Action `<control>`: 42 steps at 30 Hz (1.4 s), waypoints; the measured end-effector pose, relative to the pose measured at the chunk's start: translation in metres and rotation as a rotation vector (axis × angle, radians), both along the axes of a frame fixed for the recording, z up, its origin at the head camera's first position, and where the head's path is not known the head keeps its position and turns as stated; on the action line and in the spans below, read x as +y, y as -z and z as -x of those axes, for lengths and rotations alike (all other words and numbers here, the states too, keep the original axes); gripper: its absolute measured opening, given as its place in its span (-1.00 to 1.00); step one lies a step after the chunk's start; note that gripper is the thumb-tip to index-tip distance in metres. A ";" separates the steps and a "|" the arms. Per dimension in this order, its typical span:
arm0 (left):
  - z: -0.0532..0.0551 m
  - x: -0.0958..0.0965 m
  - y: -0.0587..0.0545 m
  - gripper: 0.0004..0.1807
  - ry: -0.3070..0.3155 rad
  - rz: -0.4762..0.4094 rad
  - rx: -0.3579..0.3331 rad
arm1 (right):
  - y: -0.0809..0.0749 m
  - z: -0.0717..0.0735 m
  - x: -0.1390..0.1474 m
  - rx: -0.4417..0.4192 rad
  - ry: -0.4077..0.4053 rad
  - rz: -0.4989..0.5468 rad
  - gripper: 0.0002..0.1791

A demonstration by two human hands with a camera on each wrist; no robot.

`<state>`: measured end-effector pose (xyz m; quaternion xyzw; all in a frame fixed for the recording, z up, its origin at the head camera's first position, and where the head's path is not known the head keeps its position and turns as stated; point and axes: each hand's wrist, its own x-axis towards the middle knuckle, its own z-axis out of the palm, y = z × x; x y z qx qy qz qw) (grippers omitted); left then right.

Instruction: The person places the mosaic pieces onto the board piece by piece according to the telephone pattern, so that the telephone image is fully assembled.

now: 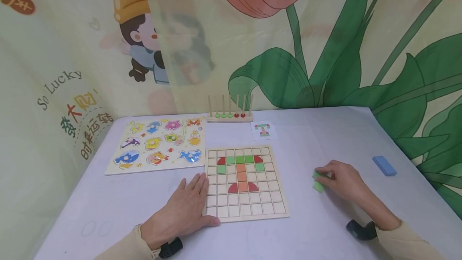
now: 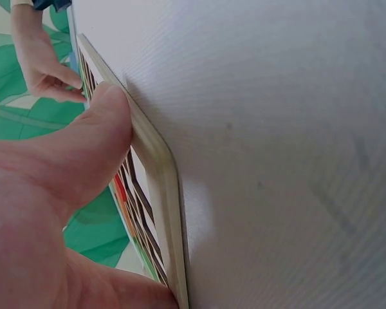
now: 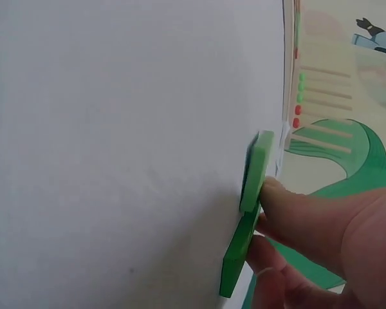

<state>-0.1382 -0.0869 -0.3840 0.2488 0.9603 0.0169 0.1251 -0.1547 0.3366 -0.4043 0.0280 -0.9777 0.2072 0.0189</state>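
Observation:
A square wooden grid board lies on the table with red, green and orange pieces set in a T-like figure. My left hand lies flat along its left side, fingers extended, thumb on the front rim. To the right of the board, my right hand pinches a green tile between thumb and fingers. A second green tile sits right against it, by the fingertips. Behind the board is a small card printed with a similar T figure.
An animal peg puzzle lies left of the board. At the back stands a wooden bead counter with green and red beads. A blue block lies beyond the right hand. A printed curtain hangs behind the table.

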 end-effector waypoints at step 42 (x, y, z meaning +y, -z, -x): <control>0.000 0.000 0.000 0.20 0.007 0.006 0.001 | -0.019 -0.018 -0.105 0.059 -0.314 0.057 -0.61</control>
